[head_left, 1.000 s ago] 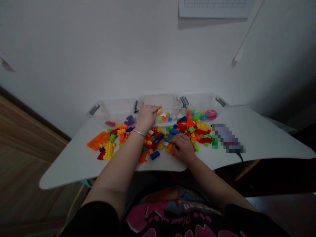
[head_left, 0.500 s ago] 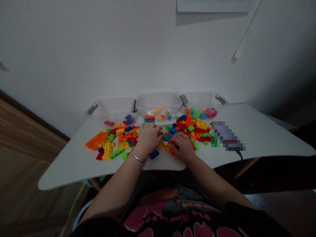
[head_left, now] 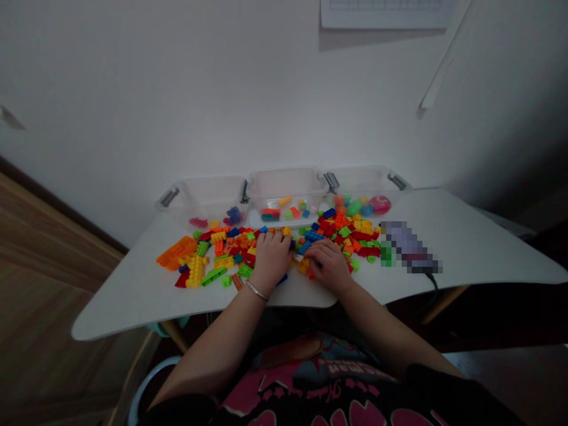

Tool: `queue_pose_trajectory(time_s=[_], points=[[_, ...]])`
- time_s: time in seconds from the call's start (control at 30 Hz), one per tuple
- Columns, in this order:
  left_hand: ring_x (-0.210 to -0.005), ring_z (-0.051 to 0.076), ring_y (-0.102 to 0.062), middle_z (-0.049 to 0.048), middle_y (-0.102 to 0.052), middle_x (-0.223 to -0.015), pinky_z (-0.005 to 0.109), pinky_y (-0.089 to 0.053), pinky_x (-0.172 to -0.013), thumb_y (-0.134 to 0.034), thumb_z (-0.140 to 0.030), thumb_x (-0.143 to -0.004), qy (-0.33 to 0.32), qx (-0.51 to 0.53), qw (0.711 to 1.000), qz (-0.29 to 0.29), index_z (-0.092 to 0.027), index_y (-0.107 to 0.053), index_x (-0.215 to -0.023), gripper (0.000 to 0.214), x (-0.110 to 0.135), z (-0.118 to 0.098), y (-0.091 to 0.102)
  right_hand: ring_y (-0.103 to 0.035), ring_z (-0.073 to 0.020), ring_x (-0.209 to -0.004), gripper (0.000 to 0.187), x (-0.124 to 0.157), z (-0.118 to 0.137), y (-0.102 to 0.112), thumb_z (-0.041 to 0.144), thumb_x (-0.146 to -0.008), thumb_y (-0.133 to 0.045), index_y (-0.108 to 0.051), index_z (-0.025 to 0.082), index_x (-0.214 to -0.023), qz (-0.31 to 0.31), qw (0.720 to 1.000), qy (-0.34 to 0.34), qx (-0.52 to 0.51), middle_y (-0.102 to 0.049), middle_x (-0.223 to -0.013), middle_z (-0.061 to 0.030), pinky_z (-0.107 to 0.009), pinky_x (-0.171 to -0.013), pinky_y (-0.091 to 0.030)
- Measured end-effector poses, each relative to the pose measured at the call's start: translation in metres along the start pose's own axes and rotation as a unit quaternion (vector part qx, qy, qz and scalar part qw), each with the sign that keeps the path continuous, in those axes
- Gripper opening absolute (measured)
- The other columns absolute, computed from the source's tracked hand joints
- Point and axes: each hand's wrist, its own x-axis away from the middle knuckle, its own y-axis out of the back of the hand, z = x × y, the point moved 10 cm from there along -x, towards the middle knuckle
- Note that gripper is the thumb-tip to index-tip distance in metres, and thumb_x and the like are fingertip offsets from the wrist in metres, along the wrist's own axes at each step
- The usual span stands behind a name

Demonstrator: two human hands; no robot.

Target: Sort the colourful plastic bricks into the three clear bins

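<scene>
I saw the left hand [head_left: 271,255] and right hand [head_left: 327,266] curled down among the plastic bricks [head_left: 341,234] on the white table [head_left: 124,299]; I couldn't tell whether either held one. Three clear bins [head_left: 286,192] held few bricks; most lay loose.

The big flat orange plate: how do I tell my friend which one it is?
On the white table, find the heap of plastic toy bricks in front of the clear plastic bins. Go to the heap's far left end, just below the left bin. The orange plate lies there, much bigger and flatter than the small chunky bricks beside it.
</scene>
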Motion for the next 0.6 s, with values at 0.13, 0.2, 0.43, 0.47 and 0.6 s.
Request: queue_pose_trajectory(time_s=[0.13, 0.2, 0.43, 0.47, 0.6], points=[[-0.1, 0.032, -0.059, 0.0094, -0.07, -0.099, 0.047, -0.04, -0.089, -0.055, -0.025, -0.087, -0.01, 0.001, 1.0, -0.004, -0.023, -0.067, -0.106, 0.022, -0.002, -0.002, -0.001, -0.062, -0.0215, -0.091, 0.019, 0.0, 0.0, 0.0, 0.01, -0.086, -0.054, -0.068, 0.023, -0.088, 0.001, 1.0, 0.003, 0.0, -0.071, -0.086, -0.0042, -0.039, -0.086, -0.054], [-0.099, 0.031, -0.06, 0.0092, -0.071, -0.099, 0.048, -0.04, -0.089, -0.055, -0.027, -0.088, -0.012, 0.005, 1.0, -0.008, -0.023, -0.067, -0.106, 0.022, -0.002, -0.001, 0.0, -0.062, -0.0215, -0.091, 0.02, 0.0, 0.0, -0.001, 0.009, -0.086, -0.054, -0.068, 0.023, -0.089, 0.004, 1.0, 0.0, -0.001, -0.071, -0.087, -0.0043, -0.04, -0.086, -0.054], [-0.101, 0.027, -0.063, 0.0094, -0.07, -0.108, 0.043, -0.043, -0.095, -0.054, -0.027, -0.09, -0.02, 0.065, 0.997, -0.028, -0.023, -0.059, -0.125, 0.035, -0.003, 0.0, 0.007, -0.062, -0.0215, -0.092, 0.02, 0.0, -0.002, -0.001, 0.01, -0.085, -0.054, -0.069, 0.023, -0.089, 0.006, 1.0, -0.007, -0.011, -0.072, -0.087, -0.0049, -0.04, -0.088, -0.054], [-0.101, 0.027, -0.063, 0.0099, -0.069, -0.109, 0.042, -0.044, -0.093, -0.053, -0.027, -0.091, -0.015, 0.074, 0.997, -0.033, -0.022, -0.056, -0.129, 0.038, -0.002, 0.002, 0.009, -0.062, -0.0216, -0.092, 0.021, 0.0, -0.002, -0.001, 0.01, -0.085, -0.054, -0.069, 0.023, -0.09, 0.007, 1.0, -0.009, -0.012, -0.072, -0.087, -0.005, -0.04, -0.088, -0.054], [-0.105, 0.025, -0.063, 0.0087, -0.068, -0.114, 0.039, -0.048, -0.09, -0.053, -0.028, -0.092, 0.004, 0.141, 0.987, -0.073, -0.025, -0.051, -0.136, 0.044, -0.005, 0.016, 0.022, -0.063, -0.0219, -0.092, 0.021, 0.001, -0.002, -0.001, 0.01, -0.086, -0.054, -0.069, 0.023, -0.09, 0.009, 1.0, -0.009, -0.009, -0.072, -0.088, -0.0047, -0.04, -0.088, -0.054]])
